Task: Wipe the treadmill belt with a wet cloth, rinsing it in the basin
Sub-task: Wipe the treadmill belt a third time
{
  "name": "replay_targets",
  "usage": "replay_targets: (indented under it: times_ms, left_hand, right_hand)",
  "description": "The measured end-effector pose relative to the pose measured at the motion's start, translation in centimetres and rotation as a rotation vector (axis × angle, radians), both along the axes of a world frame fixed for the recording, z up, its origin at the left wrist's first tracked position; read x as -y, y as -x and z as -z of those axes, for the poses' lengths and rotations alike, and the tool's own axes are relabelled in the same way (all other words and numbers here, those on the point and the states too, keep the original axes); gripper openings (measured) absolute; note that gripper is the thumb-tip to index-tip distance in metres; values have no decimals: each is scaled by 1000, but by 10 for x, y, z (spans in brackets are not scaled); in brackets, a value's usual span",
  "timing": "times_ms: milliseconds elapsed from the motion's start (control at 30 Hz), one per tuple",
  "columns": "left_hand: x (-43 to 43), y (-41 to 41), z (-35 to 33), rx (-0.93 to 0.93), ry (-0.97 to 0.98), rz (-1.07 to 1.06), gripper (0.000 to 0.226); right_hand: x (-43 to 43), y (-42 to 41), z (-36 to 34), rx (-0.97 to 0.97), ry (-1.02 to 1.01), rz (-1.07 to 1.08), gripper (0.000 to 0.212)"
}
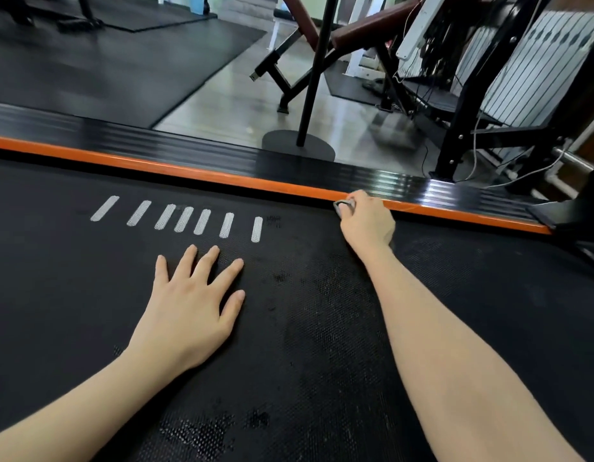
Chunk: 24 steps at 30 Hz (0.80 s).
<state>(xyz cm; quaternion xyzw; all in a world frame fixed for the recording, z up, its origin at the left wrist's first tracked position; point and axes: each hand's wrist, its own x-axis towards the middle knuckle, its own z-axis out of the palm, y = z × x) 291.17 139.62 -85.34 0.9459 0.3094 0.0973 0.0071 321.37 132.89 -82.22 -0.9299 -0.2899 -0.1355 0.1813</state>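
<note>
The black textured treadmill belt [88, 295] fills the lower part of the head view, with damp patches down its middle. My left hand [192, 305] lies flat on the belt, fingers spread, holding nothing. My right hand [367, 221] is closed around a small grey cloth [343, 205], pressing it at the belt's far edge against the orange side strip [188, 170]. Only a corner of the cloth shows past my fingers. No basin is in view.
Several white dashes [182, 218] mark the belt. Beyond the orange strip runs a black ribbed side rail [155, 145]. A black pole on a round base [299, 146], a weight bench [322, 48] and a machine frame with cables [472, 121] stand on the floor behind.
</note>
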Motion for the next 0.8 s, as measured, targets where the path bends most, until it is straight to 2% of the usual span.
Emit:
replay_targets:
  times_ms: [167, 267, 367, 500, 633, 800]
  left_hand:
    - [1, -1, -2, 12, 9, 0, 60]
    - [0, 0, -2, 12, 52, -2, 65]
    - [0, 0, -4, 22, 68, -15, 73]
    - [2, 1, -9, 16, 102, -22, 78]
    - [3, 1, -11, -39, 124, -34, 51]
    - [12, 7, -23, 33, 129, -23, 47]
  right_hand:
    - [-47, 58, 3, 3, 24, -281, 31]
    - [-44, 73, 0, -15, 63, -363, 30]
    - [-12, 88, -2, -51, 65, -473, 28]
    - [53, 151, 3, -48, 18, -641, 25]
    - [138, 223, 6, -45, -39, -816, 24]
    - [175, 252, 5, -45, -30, -910, 26]
